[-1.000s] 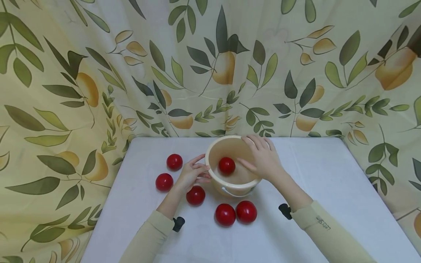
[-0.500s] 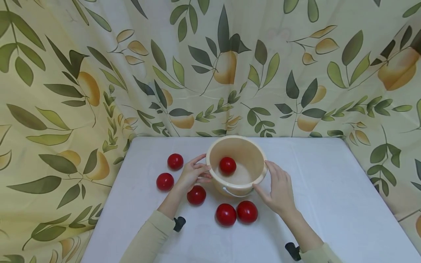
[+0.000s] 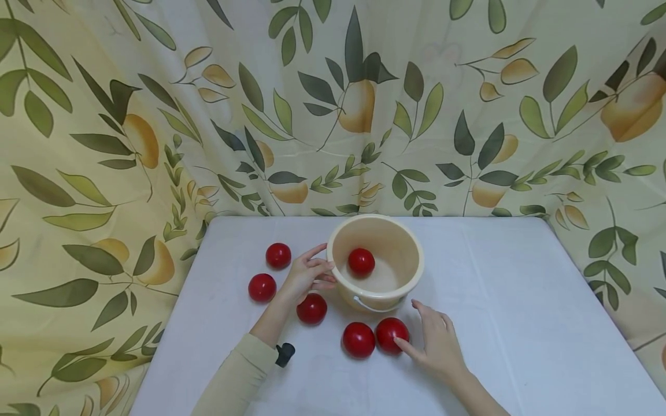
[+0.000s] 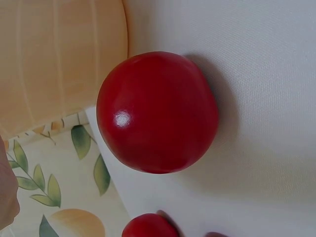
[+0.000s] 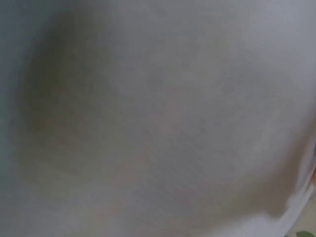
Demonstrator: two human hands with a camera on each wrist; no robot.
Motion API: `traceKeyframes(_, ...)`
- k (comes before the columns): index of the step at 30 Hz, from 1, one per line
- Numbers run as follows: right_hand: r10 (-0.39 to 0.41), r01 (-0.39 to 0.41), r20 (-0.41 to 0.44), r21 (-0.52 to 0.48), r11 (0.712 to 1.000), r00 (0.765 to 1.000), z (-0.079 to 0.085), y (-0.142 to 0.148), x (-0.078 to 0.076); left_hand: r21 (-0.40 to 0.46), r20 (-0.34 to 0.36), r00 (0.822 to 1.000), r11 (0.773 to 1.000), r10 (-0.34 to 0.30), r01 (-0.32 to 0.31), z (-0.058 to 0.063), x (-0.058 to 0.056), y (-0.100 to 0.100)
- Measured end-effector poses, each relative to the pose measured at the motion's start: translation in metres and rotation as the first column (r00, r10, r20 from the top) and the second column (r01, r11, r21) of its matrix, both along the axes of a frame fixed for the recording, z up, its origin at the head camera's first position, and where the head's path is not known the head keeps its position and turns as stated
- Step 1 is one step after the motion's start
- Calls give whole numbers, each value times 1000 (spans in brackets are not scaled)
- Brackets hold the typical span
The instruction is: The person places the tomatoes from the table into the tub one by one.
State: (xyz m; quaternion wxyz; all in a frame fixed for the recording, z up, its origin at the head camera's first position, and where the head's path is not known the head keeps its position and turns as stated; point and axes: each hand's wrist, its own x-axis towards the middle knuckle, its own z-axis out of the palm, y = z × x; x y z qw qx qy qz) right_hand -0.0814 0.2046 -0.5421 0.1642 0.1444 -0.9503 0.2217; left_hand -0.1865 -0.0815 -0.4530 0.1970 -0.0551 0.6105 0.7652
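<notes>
A cream bucket [image 3: 408,257] stands upright at the table's far middle, its thin handle hanging in front. One smooth red ball, tomato-like in shape, [image 3: 361,263] lies inside. My left hand [image 3: 299,281] touches the bucket's left side, its fingers spread against the rim and outer wall. Just right of the front pair, my right hand [image 3: 439,345] has thumb and fingers apart. Its thumb tip overlaps the right-hand red ball [image 3: 389,332] of that pair; its other fingertips point toward the bucket's base. Another red ball [image 4: 157,112] fills the left wrist view, close by the bucket wall.
A second red ball [image 3: 358,340] sits against the front pair's right one. Two more, a far-left ball [image 3: 278,255] and a nearer-left ball [image 3: 262,288], lie left of my left hand. White cloth [image 3: 494,277] covers the table; a leaf-patterned curtain [image 3: 463,86] hangs behind.
My right hand has come out of the bucket, passed its right rim and moved down toward me to the front right ball. The left hand and the bucket have stayed put.
</notes>
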Motion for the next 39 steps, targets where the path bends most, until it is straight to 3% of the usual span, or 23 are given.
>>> traceKeyframes(12, 100, -114, 83, 192, 975, 992, -18, -5, 6, -10, 9, 1000, 1000, 5, -5, -1, -1, 0)
traceKeyframes(24, 160, -158, 11, 260, 953, 987, -19, -6, -3, -13, 0, 1000, 1000, 7, -7, -1, 0, 0)
traceKeyframes(31, 230, -207, -50, 286, 936, 972, -20, -1, -8, -15, 5, 1000, 1000, 12, -12, -2, -1, 1)
traceKeyframes(39, 307, -252, -114, 344, 904, 945, -1, 18, -12, -19, 13, 1000, 1000, 9, -9, -2, -2, 0)
